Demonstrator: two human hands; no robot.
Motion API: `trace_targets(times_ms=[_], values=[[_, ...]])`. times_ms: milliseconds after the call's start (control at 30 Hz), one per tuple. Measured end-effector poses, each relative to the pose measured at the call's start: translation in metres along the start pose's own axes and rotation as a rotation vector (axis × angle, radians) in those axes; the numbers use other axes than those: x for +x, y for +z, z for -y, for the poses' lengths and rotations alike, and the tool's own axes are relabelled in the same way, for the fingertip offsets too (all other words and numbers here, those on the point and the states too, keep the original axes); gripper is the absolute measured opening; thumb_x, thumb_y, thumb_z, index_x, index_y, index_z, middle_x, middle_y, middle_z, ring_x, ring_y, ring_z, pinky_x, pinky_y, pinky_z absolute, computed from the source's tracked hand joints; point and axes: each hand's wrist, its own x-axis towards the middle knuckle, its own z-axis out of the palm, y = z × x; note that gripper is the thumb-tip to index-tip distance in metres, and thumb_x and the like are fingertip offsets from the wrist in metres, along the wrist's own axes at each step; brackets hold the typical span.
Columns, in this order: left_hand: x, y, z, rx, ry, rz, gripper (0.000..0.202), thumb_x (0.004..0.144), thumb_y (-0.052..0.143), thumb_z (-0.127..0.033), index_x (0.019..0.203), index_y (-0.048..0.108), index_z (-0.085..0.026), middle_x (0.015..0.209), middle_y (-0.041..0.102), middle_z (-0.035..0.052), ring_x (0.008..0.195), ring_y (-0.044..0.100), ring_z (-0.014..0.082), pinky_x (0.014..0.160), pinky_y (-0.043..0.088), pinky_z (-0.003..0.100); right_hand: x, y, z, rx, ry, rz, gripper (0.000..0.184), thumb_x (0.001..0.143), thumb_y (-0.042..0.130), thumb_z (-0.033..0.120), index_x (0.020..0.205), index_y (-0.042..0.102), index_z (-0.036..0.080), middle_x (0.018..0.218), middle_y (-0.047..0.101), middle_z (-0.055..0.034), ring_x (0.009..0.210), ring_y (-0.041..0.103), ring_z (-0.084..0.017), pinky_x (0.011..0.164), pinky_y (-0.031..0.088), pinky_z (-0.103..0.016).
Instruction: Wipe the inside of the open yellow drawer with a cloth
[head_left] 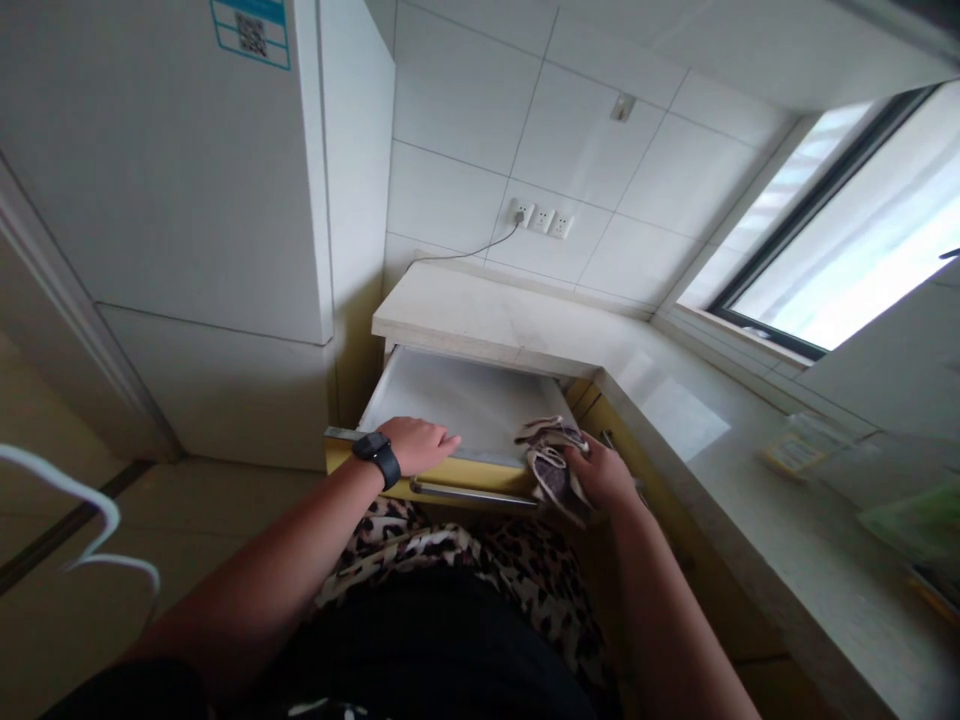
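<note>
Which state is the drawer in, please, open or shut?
Open: the drawer juts out from under the countertop, its pale inside showing beyond the left hand and the cloth in the right hand.

Wall sockets [542,219] with a thin cord [469,256] — dark-framed window [847,240] — pale countertop [592,345].

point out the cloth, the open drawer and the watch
Cloth [552,470]: head view, on its crumpled middle
Drawer [469,395]: head view, on its pale inside floor
Watch [371,448]: head view, on its dark case
</note>
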Motion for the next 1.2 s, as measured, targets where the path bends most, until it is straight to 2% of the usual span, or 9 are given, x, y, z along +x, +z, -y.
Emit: trace_targets(times_ms=[100, 300, 533, 767, 967, 1200], values=[[-0.001, -0.003, 0.000, -0.037, 0.003, 0.027, 0.079, 0.093, 0.016, -0.080, 0.096, 0.074, -0.027, 0.104, 0.075, 0.0134, 0.101, 0.071, 0.0390, 0.083, 0.051, 0.050, 0.002, 0.001, -0.015, -0.035, 0.014, -0.025, 0.055, 0.095, 0.043, 0.054, 0.138, 0.062, 0.027, 0.102, 0.072, -0.0076, 0.099, 0.068, -0.024, 0.077, 0.039, -0.027], [0.000, -0.003, 0.003, -0.033, 0.001, 0.044, 0.091, 0.084, 0.008, -0.093, 0.093, 0.072, -0.028, 0.098, 0.075, 0.0120, 0.098, 0.070, 0.0405, 0.081, 0.050, 0.051, -0.001, 0.006, -0.009, -0.048, 0.049, -0.060, 0.062, 0.095, 0.039, 0.057, 0.145, 0.057, 0.025, 0.117, 0.070, -0.0115, 0.112, 0.065, -0.029, 0.080, 0.038, -0.030], [0.002, -0.002, 0.004, -0.037, 0.006, 0.048, 0.090, 0.084, 0.011, -0.093, 0.094, 0.073, -0.029, 0.098, 0.075, 0.0117, 0.097, 0.070, 0.0389, 0.080, 0.049, 0.049, -0.002, 0.006, -0.010, -0.030, 0.027, -0.052, 0.055, 0.096, 0.038, 0.060, 0.135, 0.062, 0.029, 0.110, 0.072, -0.0082, 0.104, 0.067, -0.026, 0.077, 0.036, -0.029], [-0.001, -0.007, 0.002, -0.001, 0.010, 0.050, 0.091, 0.082, 0.014, -0.096, 0.102, 0.073, -0.030, 0.104, 0.075, 0.0115, 0.100, 0.070, 0.0369, 0.080, 0.049, 0.045, -0.001, 0.006, -0.009, -0.035, 0.059, -0.061, 0.058, 0.095, 0.039, 0.061, 0.141, 0.058, 0.031, 0.115, 0.071, -0.0075, 0.110, 0.066, -0.028, 0.079, 0.037, -0.029], [0.004, -0.010, 0.002, 0.016, 0.020, 0.030, 0.093, 0.078, 0.014, -0.099, 0.100, 0.071, -0.030, 0.099, 0.075, 0.0101, 0.097, 0.070, 0.0373, 0.077, 0.049, 0.045, 0.002, 0.003, -0.008, -0.046, 0.084, -0.082, 0.064, 0.095, 0.037, 0.061, 0.147, 0.053, 0.028, 0.122, 0.069, -0.0110, 0.115, 0.064, -0.031, 0.081, 0.036, -0.031], [0.003, -0.014, -0.003, 0.025, 0.022, 0.012, 0.092, 0.079, 0.012, -0.098, 0.098, 0.071, -0.030, 0.101, 0.075, 0.0099, 0.098, 0.070, 0.0381, 0.077, 0.049, 0.046, 0.002, -0.004, -0.008, -0.041, 0.060, -0.100, 0.058, 0.094, 0.035, 0.062, 0.136, 0.060, 0.031, 0.112, 0.071, -0.0082, 0.105, 0.066, -0.027, 0.074, 0.032, -0.029]])
